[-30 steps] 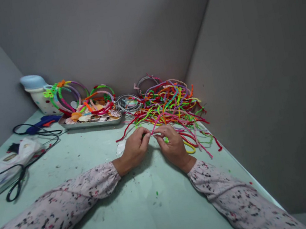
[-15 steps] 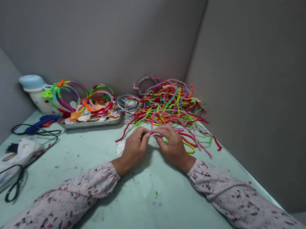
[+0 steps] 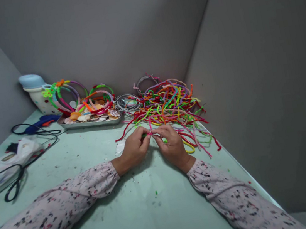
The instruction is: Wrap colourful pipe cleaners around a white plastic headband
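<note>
Between my fingertips a pink pipe cleaner (image 3: 150,123) stands up, its lower end wound at the pinch. My left hand (image 3: 135,146) is closed, thumb and fingers pinching at the left of it. From the right, my right hand (image 3: 172,146) pinches at the same spot, its fingertips almost touching the left ones. A bit of green shows at each hand, partly hidden by the fingers. Just behind them spreads a tangled heap of coloured pipe cleaners (image 3: 172,99). Red and yellow loops (image 3: 189,145) lie beside my right hand.
A metal tray (image 3: 92,123) of round pieces and wrapped hoops (image 3: 68,97) stands at the back left, near a blue-lidded container (image 3: 35,95). Wire coils (image 3: 127,102) lie between tray and heap. A black cord (image 3: 20,179) and plastic bag (image 3: 26,149) are at left.
The upright end of the pink pipe cleaner has swung slightly left. More pink now shows at the left fingertips, and both hands stay nearly in place.
</note>
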Demonstrator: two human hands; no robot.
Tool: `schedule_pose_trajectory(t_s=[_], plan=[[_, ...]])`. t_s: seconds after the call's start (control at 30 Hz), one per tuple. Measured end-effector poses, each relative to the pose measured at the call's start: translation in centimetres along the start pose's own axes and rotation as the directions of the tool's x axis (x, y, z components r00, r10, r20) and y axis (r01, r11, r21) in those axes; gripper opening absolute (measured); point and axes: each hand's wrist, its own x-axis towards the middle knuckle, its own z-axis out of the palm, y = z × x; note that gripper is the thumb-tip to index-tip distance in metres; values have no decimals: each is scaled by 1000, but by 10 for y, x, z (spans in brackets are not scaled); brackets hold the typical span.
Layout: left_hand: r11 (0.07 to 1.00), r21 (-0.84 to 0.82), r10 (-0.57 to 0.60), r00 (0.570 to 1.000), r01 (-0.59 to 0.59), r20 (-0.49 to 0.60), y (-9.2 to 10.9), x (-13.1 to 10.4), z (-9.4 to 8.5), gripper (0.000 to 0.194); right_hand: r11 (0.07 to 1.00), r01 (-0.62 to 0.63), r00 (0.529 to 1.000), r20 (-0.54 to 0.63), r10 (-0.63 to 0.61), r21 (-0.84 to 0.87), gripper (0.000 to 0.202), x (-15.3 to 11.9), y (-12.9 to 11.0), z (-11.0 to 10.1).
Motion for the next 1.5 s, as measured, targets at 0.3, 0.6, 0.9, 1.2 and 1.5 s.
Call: schedule_pose_trajectory(t_s=[0.3,0.6,0.9,1.2,1.5], plan=[[999,43,33,999,-32,-8,1,1,1,11,999,-38,999,30,38,-3,18,0,0,1],[996,78,50,999,-49,-8,-2,0,1,11,998,-65,996,64,66,-14,17,0,0,1],[994,95,60,998,-58,-17,-3,0,2,9,999,-52,995,80,53,-14,17,1,-2,0],[992,108,74,997,-71,-22,-2,0,1,10,998,-67,992,104,68,-7,18,2,-4,-2],[991,117,70,997,-67,-16,-2,0,0,10,998,-65,992,105,66,-8,19,2,-4,-2]])
